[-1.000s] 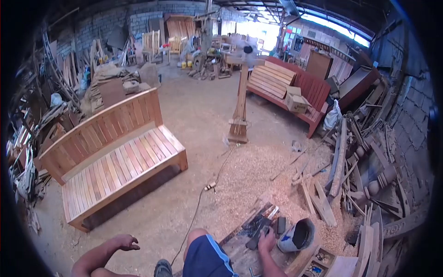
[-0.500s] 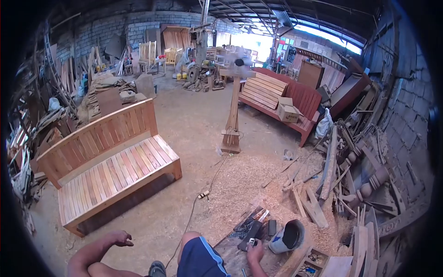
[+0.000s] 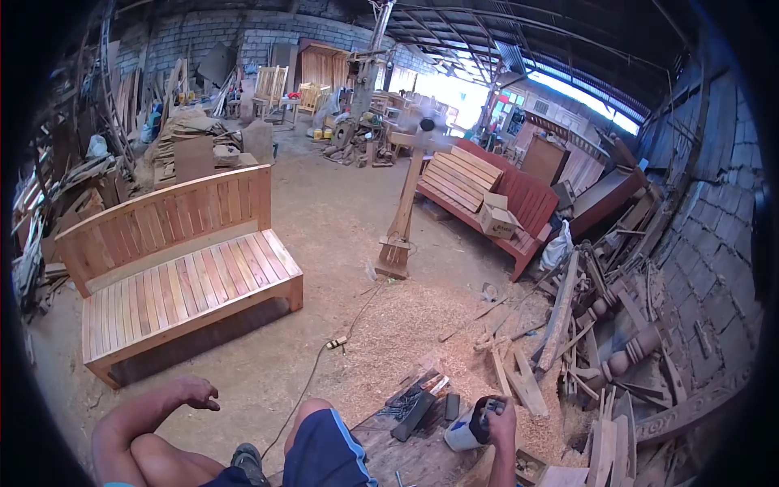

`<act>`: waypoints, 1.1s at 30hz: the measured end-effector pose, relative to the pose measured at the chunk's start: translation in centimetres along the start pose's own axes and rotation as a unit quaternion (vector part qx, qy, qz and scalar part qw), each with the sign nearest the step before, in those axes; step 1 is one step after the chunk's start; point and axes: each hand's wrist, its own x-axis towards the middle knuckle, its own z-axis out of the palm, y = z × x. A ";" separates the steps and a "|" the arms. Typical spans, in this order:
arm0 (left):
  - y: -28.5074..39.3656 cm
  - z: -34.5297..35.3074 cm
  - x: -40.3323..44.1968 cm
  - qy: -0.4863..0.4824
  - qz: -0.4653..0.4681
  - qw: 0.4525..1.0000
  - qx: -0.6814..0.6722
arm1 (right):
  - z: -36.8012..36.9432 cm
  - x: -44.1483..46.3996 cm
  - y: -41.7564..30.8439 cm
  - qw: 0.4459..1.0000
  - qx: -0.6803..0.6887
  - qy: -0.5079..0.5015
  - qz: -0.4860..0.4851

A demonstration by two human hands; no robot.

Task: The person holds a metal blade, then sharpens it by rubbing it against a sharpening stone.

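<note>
My right hand [image 3: 501, 422] is over the mouth of a pale cylindrical can [image 3: 461, 437]. Its fingers are closed around a small dark and grey object [image 3: 487, 410] whose kind I cannot make out. On the left, my left hand [image 3: 199, 393] hangs in the air above my bent leg, fingers loosely curled and apart, with nothing in them. Beside the can lie a dark block [image 3: 415, 416], a smaller dark piece [image 3: 452, 407] and a cluster of thin metal bits [image 3: 399, 406], all on a worn board [image 3: 369, 430].
A slatted wooden bench [image 3: 182, 284] stands at left. A pedestal fan [image 3: 402, 207] rises in the middle, with a cord and socket [image 3: 336, 343] on the floor. A red bench [image 3: 519, 195] carries a cardboard box [image 3: 497, 217]. Wood shavings [image 3: 406, 321] and scrap lumber [image 3: 560, 325] lie to the right.
My right hand has moved right and up from beside the dark block to over the can, still gripping the small object. The view has shifted slightly. My left hand stays raised.
</note>
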 end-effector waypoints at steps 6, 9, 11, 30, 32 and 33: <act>0.0 0.0 -1.1 -0.016 -0.016 1.000 0.014 | 2.4 9.4 15.5 0.956 -0.183 -0.219 0.063; 1.1 -1.3 -2.6 -0.012 -0.030 0.999 -0.001 | 4.3 10.2 18.9 0.918 -0.263 -0.289 0.072; 1.1 -1.5 -2.8 -0.014 -0.036 0.999 -0.006 | 5.4 10.8 23.0 0.918 -0.223 -0.322 0.064; -0.3 0.1 -1.4 -0.003 -0.022 1.000 -0.014 | 3.2 5.4 13.1 0.936 -0.132 -0.324 0.030; 0.5 -0.6 -2.6 -0.007 -0.028 1.000 -0.011 | 2.4 4.9 11.9 0.977 -0.053 -0.170 0.119; 0.7 -0.9 -2.8 -0.008 -0.031 0.999 -0.010 | 1.8 4.3 10.6 0.977 -0.054 -0.169 0.120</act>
